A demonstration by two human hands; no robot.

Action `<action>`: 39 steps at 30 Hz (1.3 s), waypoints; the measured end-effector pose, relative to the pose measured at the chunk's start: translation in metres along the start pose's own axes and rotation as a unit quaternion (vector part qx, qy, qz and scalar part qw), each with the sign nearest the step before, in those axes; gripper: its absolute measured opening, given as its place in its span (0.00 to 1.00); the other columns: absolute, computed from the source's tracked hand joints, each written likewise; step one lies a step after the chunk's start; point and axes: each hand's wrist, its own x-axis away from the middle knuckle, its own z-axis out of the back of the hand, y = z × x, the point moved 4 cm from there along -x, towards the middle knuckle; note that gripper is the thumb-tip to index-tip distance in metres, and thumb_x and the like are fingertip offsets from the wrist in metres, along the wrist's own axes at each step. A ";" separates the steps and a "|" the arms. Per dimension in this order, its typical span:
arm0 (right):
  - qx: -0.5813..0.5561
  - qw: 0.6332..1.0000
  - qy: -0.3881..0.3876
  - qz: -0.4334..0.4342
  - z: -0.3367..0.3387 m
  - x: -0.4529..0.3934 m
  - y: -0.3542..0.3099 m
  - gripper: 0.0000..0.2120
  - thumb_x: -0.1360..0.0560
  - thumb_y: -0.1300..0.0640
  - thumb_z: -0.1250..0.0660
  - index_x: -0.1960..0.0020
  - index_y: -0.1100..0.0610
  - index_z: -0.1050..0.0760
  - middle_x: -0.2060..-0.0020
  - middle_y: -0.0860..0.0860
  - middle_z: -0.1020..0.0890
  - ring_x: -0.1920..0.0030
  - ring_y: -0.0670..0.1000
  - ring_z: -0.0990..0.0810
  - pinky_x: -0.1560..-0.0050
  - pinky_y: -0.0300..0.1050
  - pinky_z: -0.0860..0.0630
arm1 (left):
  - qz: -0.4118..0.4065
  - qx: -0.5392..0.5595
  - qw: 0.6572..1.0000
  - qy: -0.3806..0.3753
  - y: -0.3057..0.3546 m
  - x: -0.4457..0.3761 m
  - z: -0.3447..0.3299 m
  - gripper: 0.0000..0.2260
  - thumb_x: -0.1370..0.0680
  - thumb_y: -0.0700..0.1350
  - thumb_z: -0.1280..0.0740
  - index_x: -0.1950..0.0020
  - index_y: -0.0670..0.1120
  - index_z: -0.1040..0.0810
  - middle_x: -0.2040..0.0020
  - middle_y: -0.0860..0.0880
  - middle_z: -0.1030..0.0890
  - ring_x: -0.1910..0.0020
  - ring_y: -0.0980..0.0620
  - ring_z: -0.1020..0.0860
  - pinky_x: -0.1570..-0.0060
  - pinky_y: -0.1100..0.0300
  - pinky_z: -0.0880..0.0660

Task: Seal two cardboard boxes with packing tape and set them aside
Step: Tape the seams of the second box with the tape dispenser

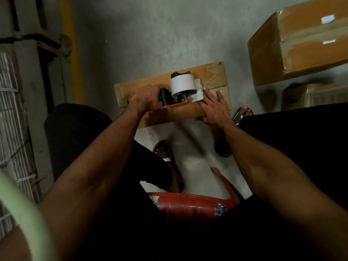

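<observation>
A small cardboard box [188, 95] lies on the concrete floor [150, 34] just beyond the person's knees. The left hand [146, 97] clenches the handle of a tape dispenser [181, 89], whose white roll sits over the box's top seam, probably so tape can run along it. The right hand [213, 108] lies flat on the box's right end, fingers straight, beside the dispenser's front plate (likely pinning the box and the tape's start). A larger taped box [293, 46] sits far right, well apart, apparently 1 already sealed. A red stool [192, 204] shows near.
</observation>
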 end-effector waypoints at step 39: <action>-0.129 0.969 -0.116 -0.179 0.028 -0.019 0.033 0.45 0.32 0.39 0.22 0.21 0.49 0.37 0.19 0.57 0.48 0.18 0.59 0.57 0.22 0.69 0.55 | -0.044 0.152 0.986 0.054 0.026 -0.025 -0.010 0.16 0.21 0.48 0.35 0.35 0.43 0.25 0.42 0.39 0.19 0.47 0.35 0.21 0.57 0.51 0.30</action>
